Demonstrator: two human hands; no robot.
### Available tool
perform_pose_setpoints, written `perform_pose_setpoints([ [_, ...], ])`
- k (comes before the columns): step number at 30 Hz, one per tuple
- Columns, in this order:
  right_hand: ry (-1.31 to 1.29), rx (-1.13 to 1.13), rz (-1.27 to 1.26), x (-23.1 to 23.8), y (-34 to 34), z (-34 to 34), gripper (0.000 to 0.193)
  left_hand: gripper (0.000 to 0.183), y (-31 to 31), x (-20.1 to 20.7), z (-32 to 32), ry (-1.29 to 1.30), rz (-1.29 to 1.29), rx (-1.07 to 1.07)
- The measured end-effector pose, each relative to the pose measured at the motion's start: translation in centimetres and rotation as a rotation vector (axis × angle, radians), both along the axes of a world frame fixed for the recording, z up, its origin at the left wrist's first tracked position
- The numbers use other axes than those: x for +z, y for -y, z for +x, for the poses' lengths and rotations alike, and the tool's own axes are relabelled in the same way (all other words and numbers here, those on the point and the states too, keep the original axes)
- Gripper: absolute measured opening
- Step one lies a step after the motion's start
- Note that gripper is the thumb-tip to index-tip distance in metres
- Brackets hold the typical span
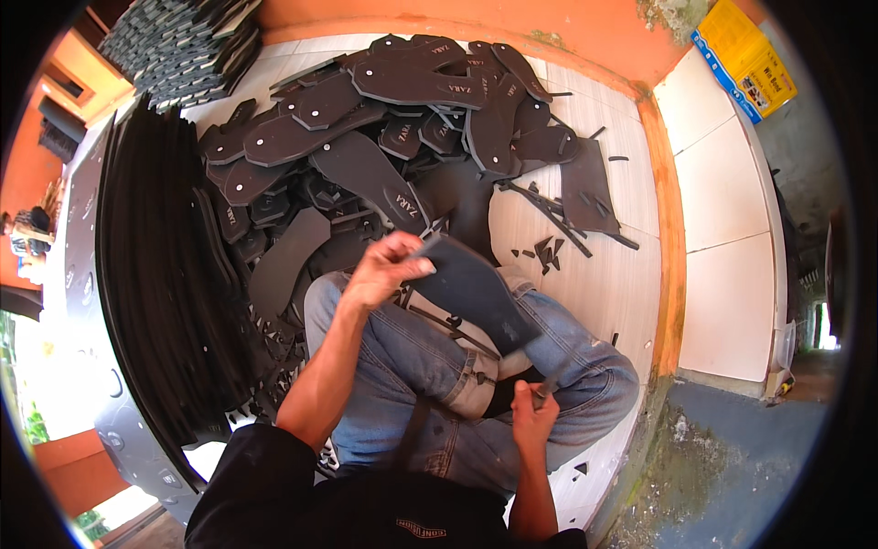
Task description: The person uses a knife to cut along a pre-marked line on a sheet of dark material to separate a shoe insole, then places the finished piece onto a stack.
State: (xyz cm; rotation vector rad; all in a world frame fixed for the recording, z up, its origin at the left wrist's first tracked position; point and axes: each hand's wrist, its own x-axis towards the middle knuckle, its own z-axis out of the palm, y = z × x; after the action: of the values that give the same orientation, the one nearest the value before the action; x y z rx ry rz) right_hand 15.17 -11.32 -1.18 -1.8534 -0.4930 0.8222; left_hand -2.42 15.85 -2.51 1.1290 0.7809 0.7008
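Observation:
My left hand point(384, 272) pinches one end of a dark foam sole point(477, 295), thumb on top and fingers curled at its edge. The sole is held tilted above my crossed legs, its free end pointing down to the right. Lower and to the right, my right hand point(534, 416) is closed around the handle of what looks like a small knife point(549, 388), apart from the sole. The knife's blade is hard to make out against the jeans. Past my left hand, a printed sole point(370, 180) lies on the heap of similar dark soles point(315, 142).
A tall stack of black sheets point(151, 265) stands along my left. More stacked pieces point(187, 50) rise at the far left. Strips point(553, 218) and small offcuts point(547, 253) litter the pale floor point(631, 274) on the right. A yellow-and-blue package point(748, 64) sits beyond the orange ledge point(672, 265).

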Motion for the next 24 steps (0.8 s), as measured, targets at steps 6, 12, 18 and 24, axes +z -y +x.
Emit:
perform_pose_setpoints([
  [6,-0.116,0.093,0.010,3.4,0.6,0.0,0.026,0.019,2.2,10.7,-1.2,-0.010,-0.063,-0.006],
  [12,0.249,0.443,-0.252,3.6,1.4,-1.2,0.038,0.028,9.6,6.5,-1.2,-0.084,-0.526,-0.155],
  [18,0.356,0.505,-0.272,4.1,2.0,-0.9,0.030,0.029,11.3,6.9,-0.5,-0.114,-0.681,-0.163],
  [24,0.401,0.510,-0.292,3.8,2.5,-0.8,0.024,0.030,11.3,8.0,-0.4,-0.142,-0.613,-0.162],
])
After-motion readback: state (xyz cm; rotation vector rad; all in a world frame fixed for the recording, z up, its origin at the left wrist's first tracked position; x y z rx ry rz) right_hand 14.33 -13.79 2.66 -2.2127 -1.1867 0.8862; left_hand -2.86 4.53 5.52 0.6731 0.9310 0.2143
